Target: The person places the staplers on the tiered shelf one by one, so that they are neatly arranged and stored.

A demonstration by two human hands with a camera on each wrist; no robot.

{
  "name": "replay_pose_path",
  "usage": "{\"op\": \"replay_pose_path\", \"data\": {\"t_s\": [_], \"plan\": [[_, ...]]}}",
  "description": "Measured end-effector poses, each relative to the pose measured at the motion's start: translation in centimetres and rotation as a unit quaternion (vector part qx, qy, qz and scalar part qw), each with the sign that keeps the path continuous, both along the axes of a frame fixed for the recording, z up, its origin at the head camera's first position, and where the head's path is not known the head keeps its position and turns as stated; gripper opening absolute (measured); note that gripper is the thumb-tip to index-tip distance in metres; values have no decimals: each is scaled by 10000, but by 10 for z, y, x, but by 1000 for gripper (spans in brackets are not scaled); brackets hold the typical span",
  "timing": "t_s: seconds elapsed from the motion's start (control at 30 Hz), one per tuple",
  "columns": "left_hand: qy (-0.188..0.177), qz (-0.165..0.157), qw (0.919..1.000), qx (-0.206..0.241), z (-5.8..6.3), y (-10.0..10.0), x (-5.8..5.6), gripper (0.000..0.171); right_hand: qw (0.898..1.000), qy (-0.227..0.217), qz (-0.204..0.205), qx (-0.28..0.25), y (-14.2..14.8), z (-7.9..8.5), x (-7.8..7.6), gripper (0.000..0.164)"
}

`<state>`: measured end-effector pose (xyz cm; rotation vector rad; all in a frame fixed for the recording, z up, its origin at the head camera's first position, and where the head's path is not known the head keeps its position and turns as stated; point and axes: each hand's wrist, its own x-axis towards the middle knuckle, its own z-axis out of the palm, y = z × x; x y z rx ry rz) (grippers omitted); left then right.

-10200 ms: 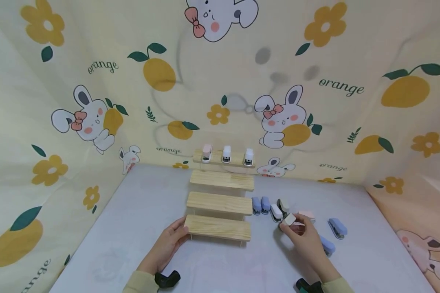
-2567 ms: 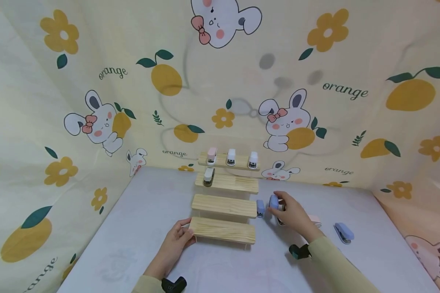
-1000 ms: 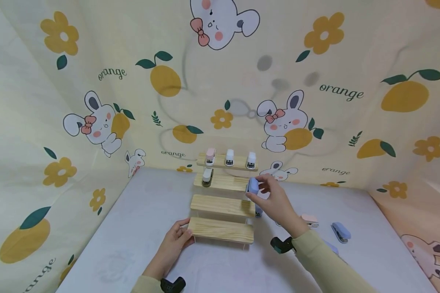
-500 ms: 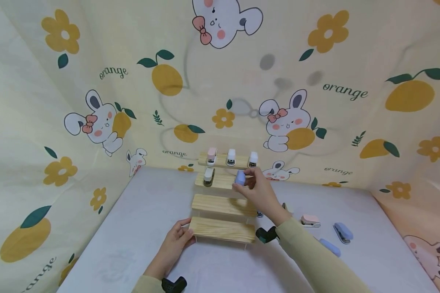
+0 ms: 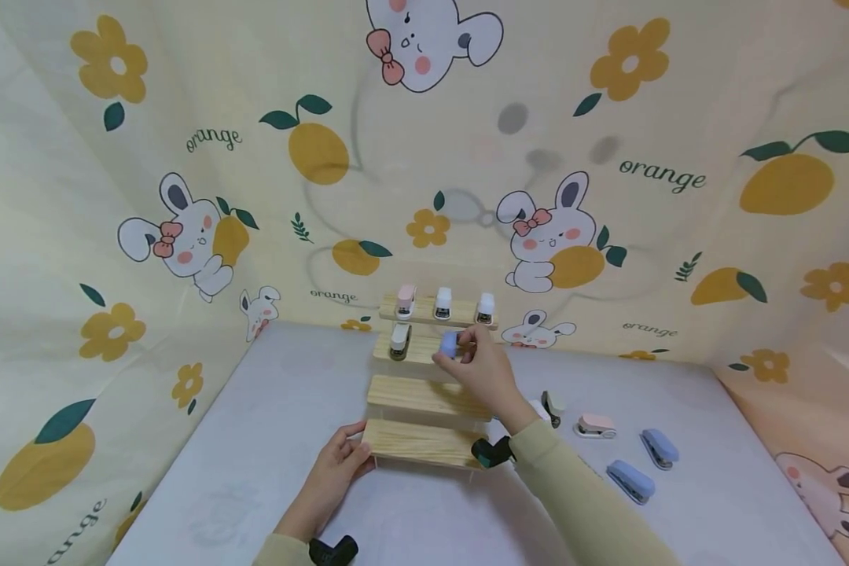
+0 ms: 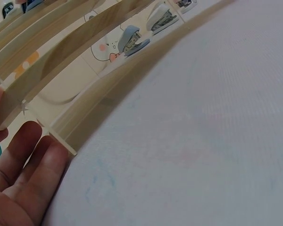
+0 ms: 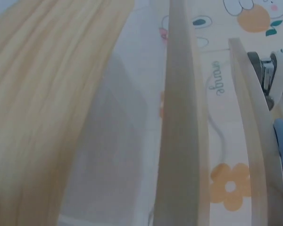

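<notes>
My right hand (image 5: pixel 484 369) pinches a small blue stapler (image 5: pixel 449 343) at the second-highest board of a stepped wooden rack (image 5: pixel 428 444). In the right wrist view this blue stapler (image 7: pixel 281 136) shows only at the right edge, beside the fingertips. To its left on the same board stands a white stapler with a dark base (image 5: pixel 399 340). My left hand (image 5: pixel 332 472) grips the left end of the rack's lowest board; in the left wrist view its fingers (image 6: pixel 23 165) curl beneath that end. The two lower boards carry nothing.
One pink stapler (image 5: pixel 405 300) and two white staplers (image 5: pixel 442 303) line the top board. On the table to the right lie a beige stapler (image 5: pixel 552 407), a pink stapler (image 5: pixel 596 426) and two blue staplers (image 5: pixel 631 481). A printed cloth (image 5: pixel 424 157) rises behind the rack.
The right hand has lifted the blue stapler off the table and carried it left to the second-highest board. The white stapler it held earlier now stands there. The left hand keeps its place.
</notes>
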<state>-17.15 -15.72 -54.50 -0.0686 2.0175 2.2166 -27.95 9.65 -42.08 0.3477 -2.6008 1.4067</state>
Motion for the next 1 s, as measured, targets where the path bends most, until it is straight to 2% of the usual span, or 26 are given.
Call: {"op": "replay_pose_path", "data": {"t_s": [0.3, 0.6, 0.77, 1.0], "plan": [[-35, 11, 10000, 13, 1, 0, 1, 53, 9993, -95, -7, 359, -7, 3, 1, 56], [-23, 4, 10000, 4, 1, 2, 2, 53, 9953, -139, 128, 952, -3, 7, 0, 48], [-46, 4, 10000, 42, 3, 2, 1, 54, 9948, -15, 28, 1015, -7, 7, 1, 48], [-68, 13, 10000, 37, 3, 2, 1, 53, 9948, -62, -16, 1012, -8, 6, 0, 49]]}}
